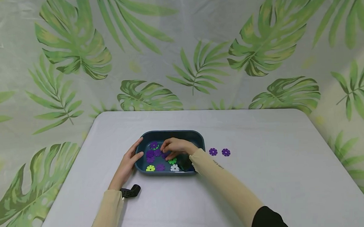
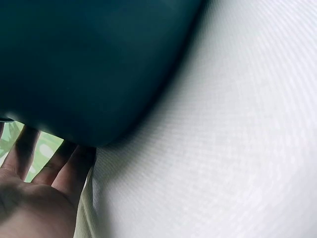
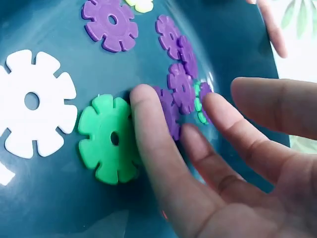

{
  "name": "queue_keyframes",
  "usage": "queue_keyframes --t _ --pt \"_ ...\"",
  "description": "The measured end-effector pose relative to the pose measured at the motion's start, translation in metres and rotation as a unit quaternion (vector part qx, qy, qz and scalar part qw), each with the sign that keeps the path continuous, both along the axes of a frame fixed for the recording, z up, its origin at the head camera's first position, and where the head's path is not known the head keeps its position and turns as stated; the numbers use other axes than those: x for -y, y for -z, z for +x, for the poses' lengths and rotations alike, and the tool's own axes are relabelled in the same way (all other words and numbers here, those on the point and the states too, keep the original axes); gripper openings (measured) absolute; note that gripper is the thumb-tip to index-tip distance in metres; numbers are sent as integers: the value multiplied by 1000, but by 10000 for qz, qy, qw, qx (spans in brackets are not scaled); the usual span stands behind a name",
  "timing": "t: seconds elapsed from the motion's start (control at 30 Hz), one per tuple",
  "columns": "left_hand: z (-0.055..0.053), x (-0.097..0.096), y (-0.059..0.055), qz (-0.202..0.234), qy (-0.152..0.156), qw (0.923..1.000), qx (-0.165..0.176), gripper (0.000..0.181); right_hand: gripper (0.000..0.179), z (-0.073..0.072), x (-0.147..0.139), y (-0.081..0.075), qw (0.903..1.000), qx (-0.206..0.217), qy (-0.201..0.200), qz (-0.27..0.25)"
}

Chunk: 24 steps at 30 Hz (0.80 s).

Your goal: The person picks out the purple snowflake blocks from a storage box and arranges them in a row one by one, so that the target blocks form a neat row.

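A dark blue tray holds flat notched plastic discs. My left hand rests against its left end, fingers extended along the outer wall and the thumb at the rim. Over the tray's middle, my right hand reaches down with fingers spread apart. In the right wrist view its thumb lies beside a green disc, partly covering a purple disc. I see nothing pinched between the fingers. A white disc and another purple disc lie nearby.
Two purple discs lie on the white table, right of the tray. A yellow-green disc is near the tray's front left corner. Behind the table hangs a leaf-patterned cloth. A black wrist camera sits on my left wrist.
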State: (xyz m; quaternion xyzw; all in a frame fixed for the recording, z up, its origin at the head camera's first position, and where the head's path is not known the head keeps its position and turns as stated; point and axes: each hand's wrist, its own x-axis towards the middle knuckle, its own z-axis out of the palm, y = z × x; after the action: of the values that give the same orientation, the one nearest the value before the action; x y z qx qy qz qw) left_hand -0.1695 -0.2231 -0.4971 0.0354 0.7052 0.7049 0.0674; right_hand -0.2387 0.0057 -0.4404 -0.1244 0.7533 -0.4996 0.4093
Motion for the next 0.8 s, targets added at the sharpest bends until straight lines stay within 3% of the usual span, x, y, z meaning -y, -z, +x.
queue_keyframes --t 0.43,0.6,0.8 --pt "1 -1 0 84 -5 10000 -1 58 10 -1 2 5 9959 -486 421 634" --pt "1 -1 0 72 -15 10000 -26 57 7 -3 -9 2 9982 -385 446 121" --pt "2 -1 0 -5 -52 10000 -62 56 21 -3 -35 -14 9934 -951 162 -617"
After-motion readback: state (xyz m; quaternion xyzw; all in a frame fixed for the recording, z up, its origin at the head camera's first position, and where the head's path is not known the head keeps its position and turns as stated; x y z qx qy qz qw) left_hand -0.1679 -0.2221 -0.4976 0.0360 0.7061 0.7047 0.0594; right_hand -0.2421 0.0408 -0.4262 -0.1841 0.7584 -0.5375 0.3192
